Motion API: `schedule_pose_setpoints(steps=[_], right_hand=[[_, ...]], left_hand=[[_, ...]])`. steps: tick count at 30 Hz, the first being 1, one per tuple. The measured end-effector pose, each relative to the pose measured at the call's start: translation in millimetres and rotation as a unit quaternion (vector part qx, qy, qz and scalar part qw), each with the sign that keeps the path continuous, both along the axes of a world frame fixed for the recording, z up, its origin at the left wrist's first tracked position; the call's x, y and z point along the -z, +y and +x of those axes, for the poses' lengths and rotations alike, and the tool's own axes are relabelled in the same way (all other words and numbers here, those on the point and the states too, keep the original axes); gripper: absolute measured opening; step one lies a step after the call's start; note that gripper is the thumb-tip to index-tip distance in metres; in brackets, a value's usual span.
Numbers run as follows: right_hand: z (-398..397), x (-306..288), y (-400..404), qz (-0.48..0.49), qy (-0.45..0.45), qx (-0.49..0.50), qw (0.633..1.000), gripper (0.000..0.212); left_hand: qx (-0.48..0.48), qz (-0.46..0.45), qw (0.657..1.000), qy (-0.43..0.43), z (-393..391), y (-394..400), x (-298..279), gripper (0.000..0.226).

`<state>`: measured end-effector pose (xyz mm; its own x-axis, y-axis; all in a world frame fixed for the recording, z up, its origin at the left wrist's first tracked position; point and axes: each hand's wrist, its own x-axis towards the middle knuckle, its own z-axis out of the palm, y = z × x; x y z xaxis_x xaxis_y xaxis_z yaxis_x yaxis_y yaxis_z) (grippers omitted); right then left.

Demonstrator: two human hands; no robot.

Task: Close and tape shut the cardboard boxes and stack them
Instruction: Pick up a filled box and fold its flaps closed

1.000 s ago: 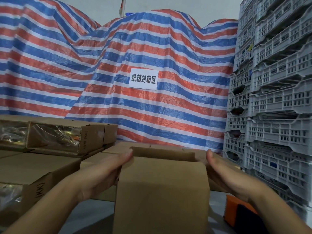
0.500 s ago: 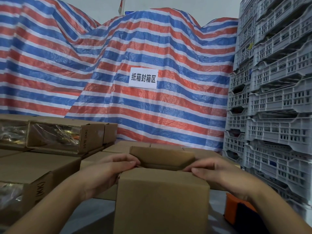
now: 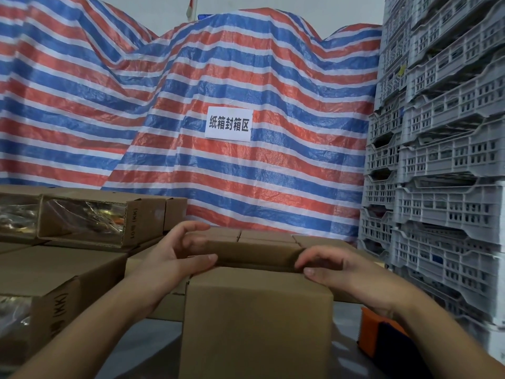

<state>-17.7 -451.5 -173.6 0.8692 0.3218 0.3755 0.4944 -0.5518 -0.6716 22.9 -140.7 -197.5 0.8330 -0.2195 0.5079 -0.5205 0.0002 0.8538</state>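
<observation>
A brown cardboard box (image 3: pixel 257 324) stands right in front of me with its top partly folded. Its far flap (image 3: pixel 251 253) leans toward me, low over the opening. My left hand (image 3: pixel 175 255) holds the flap's left end, fingers curled behind it and thumb on the near top edge. My right hand (image 3: pixel 336 269) holds the flap's right end the same way, thumb on the near edge. An orange tape dispenser (image 3: pixel 377 335) lies at the box's right, partly hidden under my right forearm.
Closed and open brown boxes (image 3: pixel 82 222) are stacked at the left, and more boxes (image 3: pixel 273 236) sit behind mine. Grey plastic crates (image 3: pixel 442 160) tower at the right. A striped tarp (image 3: pixel 191 105) with a white sign (image 3: pixel 228 124) fills the back.
My hands went from the box's sides up onto its top. The far flap has come down and toward me, and my fingers now curl over it.
</observation>
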Motion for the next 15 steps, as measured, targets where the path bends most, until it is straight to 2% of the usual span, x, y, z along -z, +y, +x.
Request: schedule_pose_setpoints(steps=[6,11,15], right_hand=[[3.9,0.8,3.1,0.044,-0.048,-0.023,0.998,0.019],[4.1,1.4,0.9,0.052,-0.032,-0.002,0.998,0.032],[3.2,1.5,1.7,0.047,-0.036,0.002,0.998,0.029]], left_hand=[[-0.020,0.058,0.997,-0.049,2.5,-0.2,0.1,0.032],[-0.031,0.075,0.994,-0.074,4.3,1.5,2.2,0.030],[-0.037,0.076,0.994,-0.072,5.1,1.7,1.8,0.020]])
